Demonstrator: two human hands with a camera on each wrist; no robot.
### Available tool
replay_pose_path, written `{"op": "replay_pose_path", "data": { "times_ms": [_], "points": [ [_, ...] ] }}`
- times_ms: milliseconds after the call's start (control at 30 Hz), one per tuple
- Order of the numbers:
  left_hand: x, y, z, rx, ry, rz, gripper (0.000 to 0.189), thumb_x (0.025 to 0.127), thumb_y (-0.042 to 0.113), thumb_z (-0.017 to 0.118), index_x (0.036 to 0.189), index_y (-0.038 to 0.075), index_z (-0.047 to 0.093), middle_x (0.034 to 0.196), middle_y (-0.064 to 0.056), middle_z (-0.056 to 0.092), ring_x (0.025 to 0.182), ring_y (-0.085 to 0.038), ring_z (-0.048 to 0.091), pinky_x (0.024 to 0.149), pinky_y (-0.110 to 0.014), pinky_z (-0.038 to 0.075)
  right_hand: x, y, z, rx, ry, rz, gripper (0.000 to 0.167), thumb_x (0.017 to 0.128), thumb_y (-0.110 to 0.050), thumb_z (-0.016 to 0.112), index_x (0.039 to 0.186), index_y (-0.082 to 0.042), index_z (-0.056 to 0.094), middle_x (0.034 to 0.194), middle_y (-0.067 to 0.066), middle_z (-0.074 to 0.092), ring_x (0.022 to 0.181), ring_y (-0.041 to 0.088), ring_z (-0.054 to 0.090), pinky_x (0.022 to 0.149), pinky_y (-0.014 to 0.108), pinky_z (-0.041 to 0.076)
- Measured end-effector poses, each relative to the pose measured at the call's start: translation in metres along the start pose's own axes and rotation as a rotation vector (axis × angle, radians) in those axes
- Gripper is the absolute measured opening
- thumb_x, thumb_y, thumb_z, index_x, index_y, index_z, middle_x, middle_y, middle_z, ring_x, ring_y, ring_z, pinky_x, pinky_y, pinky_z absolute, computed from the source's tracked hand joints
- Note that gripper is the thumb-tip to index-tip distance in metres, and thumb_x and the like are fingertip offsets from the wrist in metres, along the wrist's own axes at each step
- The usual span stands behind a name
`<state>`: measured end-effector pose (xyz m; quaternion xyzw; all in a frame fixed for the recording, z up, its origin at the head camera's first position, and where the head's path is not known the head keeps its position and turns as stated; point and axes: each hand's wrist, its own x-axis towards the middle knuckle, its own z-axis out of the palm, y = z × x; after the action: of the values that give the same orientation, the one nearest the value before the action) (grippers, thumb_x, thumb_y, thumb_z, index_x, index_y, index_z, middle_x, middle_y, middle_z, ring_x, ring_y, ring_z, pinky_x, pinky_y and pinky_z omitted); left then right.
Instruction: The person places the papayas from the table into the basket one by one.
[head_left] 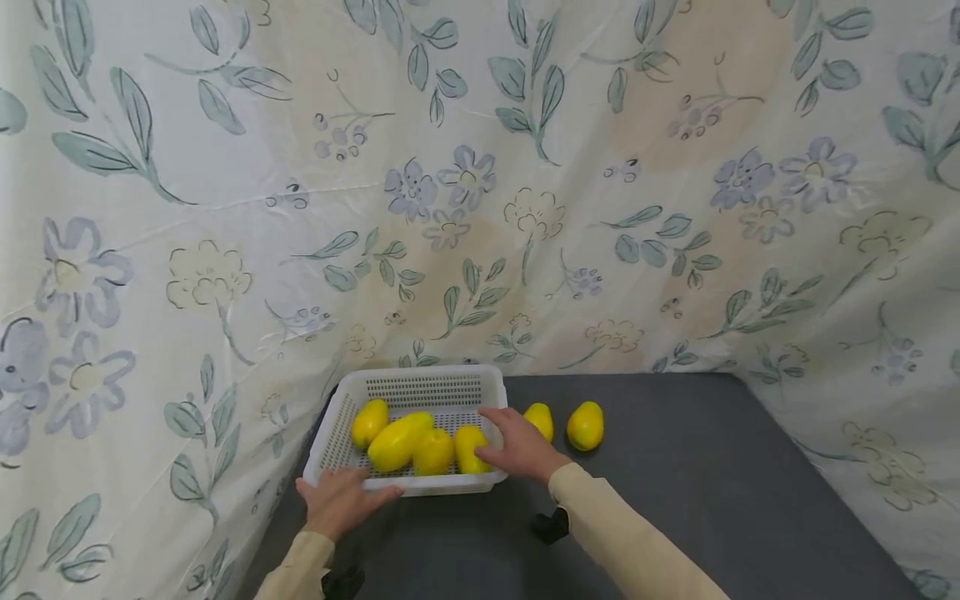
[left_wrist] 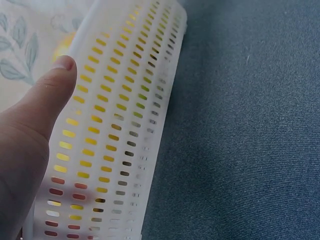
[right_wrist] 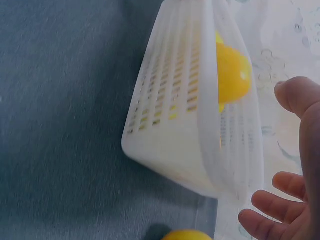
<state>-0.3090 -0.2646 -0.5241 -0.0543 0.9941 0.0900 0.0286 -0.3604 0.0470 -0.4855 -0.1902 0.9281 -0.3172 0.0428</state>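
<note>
Hands are well apart at a white basket (head_left: 442,485). The left hand (head_left: 339,504) holds its near left corner, thumb along the outside of the rim and fingers inside the wall. The right hand (head_left: 519,448) hangs over the basket's right end, fingers spread and holding nothing; its thumb overlaps the rightmost fruit (head_left: 467,450), and whether they touch I cannot tell. Left of that, between the hands and a little beyond them, three more yellow fruits (head_left: 400,442) lie in the basket, close together. Just beyond the right hand, outside the basket, one yellow piece (head_left: 540,419) is partly hidden by it; another (head_left: 585,427) rests farther right on the dark tabletop (head_left: 675,483). Pale sleeves (head_left: 630,533) cover both forearms. Past everything, facing the hands, hangs a flower-patterned cloth (head_left: 480,208).
</note>
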Motion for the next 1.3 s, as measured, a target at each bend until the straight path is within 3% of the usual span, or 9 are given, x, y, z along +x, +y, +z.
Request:
{"op": "replay_pose_path", "data": {
  "times_ms": [533, 767, 1067, 1300],
  "points": [
    [0.0, -0.002, 0.006, -0.018, 0.028, 0.019, 0.101, 0.073, 0.09, 0.057, 0.124, 0.003, 0.071, 0.123, -0.025, 0.069, 0.12, -0.053, 0.056, 0.102, -0.091, 0.015, -0.016, 0.024, -0.022, -0.024, 0.048, 0.019, 0.066, 0.092, -0.039, 0.074, 0.15, -0.016, 0.05, 0.15, 0.012, 0.054, 0.13, 0.032, 0.057, 0.108, 0.058, 0.049],
    [0.0, -0.002, 0.002, -0.018, 0.036, 0.009, 0.1, 0.072, 0.092, 0.056, 0.12, 0.004, 0.072, 0.117, -0.025, 0.071, 0.118, -0.055, 0.057, 0.101, -0.092, 0.013, -0.033, 0.062, -0.039, -0.059, 0.125, 0.12, 0.066, 0.091, -0.037, 0.076, 0.148, -0.015, 0.052, 0.149, 0.012, 0.055, 0.129, 0.031, 0.057, 0.109, 0.058, 0.048],
    [0.001, -0.005, 0.001, -0.036, 0.017, 0.011, 0.101, 0.072, 0.093, 0.055, 0.119, 0.005, 0.073, 0.117, -0.025, 0.071, 0.117, -0.054, 0.057, 0.101, -0.092, 0.012, -0.066, 0.111, -0.073, -0.125, 0.169, 0.127, 0.064, 0.095, -0.033, 0.071, 0.149, -0.006, 0.049, 0.147, 0.023, 0.053, 0.13, 0.043, 0.055, 0.104, 0.062, 0.048],
    [0.004, -0.003, 0.0, -0.043, 0.002, 0.012, 0.101, 0.071, 0.092, 0.057, 0.12, 0.005, 0.073, 0.118, -0.025, 0.071, 0.116, -0.054, 0.057, 0.101, -0.092, 0.011, -0.087, 0.142, -0.092, -0.147, 0.182, 0.183, 0.068, 0.095, -0.036, 0.071, 0.149, -0.002, 0.047, 0.15, 0.025, 0.051, 0.136, 0.047, 0.049, 0.106, 0.067, 0.043]
  ]
}}
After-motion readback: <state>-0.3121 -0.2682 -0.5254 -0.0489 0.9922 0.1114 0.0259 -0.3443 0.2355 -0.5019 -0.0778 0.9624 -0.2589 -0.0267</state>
